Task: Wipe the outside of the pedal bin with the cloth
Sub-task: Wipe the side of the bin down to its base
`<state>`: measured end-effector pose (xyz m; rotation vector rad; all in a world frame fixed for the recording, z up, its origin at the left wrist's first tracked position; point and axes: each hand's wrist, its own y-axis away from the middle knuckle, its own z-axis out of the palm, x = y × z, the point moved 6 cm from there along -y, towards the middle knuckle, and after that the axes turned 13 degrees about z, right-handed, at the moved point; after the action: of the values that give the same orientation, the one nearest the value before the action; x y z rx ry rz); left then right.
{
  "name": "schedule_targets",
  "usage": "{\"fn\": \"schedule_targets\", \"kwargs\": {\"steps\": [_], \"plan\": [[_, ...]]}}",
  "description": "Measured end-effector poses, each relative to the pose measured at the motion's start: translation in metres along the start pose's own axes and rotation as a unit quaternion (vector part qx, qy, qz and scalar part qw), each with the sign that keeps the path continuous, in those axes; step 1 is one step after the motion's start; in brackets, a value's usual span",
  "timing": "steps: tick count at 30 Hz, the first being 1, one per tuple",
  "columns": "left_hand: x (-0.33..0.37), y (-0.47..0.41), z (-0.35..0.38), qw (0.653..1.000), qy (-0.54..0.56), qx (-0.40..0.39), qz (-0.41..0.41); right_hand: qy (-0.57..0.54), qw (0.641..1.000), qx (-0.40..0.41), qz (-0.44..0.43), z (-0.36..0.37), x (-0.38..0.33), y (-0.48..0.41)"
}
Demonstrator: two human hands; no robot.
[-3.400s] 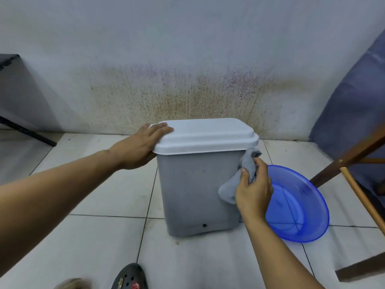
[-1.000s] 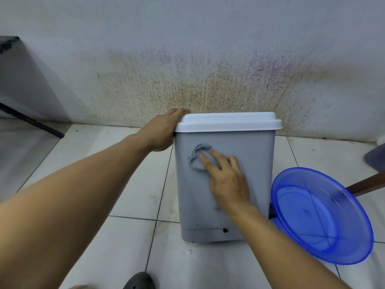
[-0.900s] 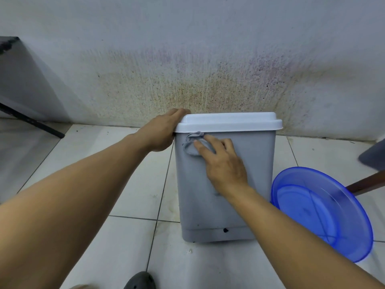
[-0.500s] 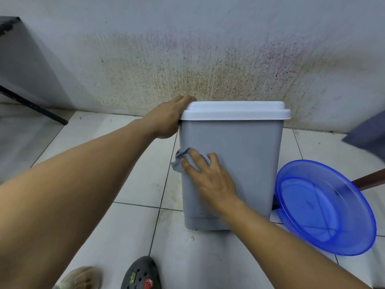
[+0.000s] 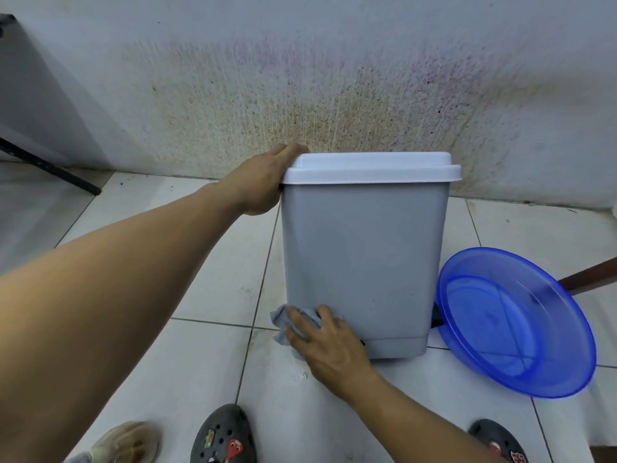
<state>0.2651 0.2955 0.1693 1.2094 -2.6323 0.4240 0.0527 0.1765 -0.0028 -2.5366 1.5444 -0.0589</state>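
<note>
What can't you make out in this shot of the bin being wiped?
Head view only:
- Bin back and far sides: hidden by its own body.
- Pedal: mostly behind the basin.
- Cloth: largely under the right hand.
- Left hand fingertips: behind the lid.

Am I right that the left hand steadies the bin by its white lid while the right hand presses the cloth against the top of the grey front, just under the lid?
Not quite. The head view shows the right hand pressing the cloth at the bottom left corner of the bin, near the floor, not under the lid. The rest holds: the left hand steadies the bin by its white lid.
</note>
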Motion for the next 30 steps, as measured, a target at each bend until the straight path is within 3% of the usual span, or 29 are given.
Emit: {"fn": "schedule_targets", "kwargs": {"steps": [6, 12, 15, 18, 20, 25, 30], "plan": [[-0.001, 0.002, -0.001, 1.0, 0.002, 0.006, 0.003, 0.006, 0.998, -0.026, -0.058, 0.017, 0.02, 0.041], [-0.003, 0.002, 0.0, 1.0, -0.004, 0.013, -0.006, 0.01, 1.0, 0.013, 0.018, 0.005, 0.072, 0.076], [-0.005, 0.004, -0.001, 1.0, -0.012, 0.02, -0.011, -0.042, 0.991, -0.012, 0.129, 0.0, 0.106, 0.084], [-0.006, 0.005, -0.001, 0.999, -0.021, 0.02, -0.019, -0.104, 0.942, -0.036, 0.316, 0.002, 0.149, 0.102], [-0.007, 0.006, -0.001, 0.999, -0.028, 0.014, -0.026, -0.14, 0.912, -0.005, 0.385, -0.001, 0.166, 0.109], [-0.006, 0.007, -0.001, 0.998, -0.047, -0.002, -0.037, -0.15, 0.94, 0.004, 0.307, -0.004, 0.117, 0.079], [-0.004, 0.008, -0.001, 0.997, -0.071, -0.006, -0.043, -0.127, 0.985, -0.043, 0.108, 0.004, 0.015, 0.041]]}}
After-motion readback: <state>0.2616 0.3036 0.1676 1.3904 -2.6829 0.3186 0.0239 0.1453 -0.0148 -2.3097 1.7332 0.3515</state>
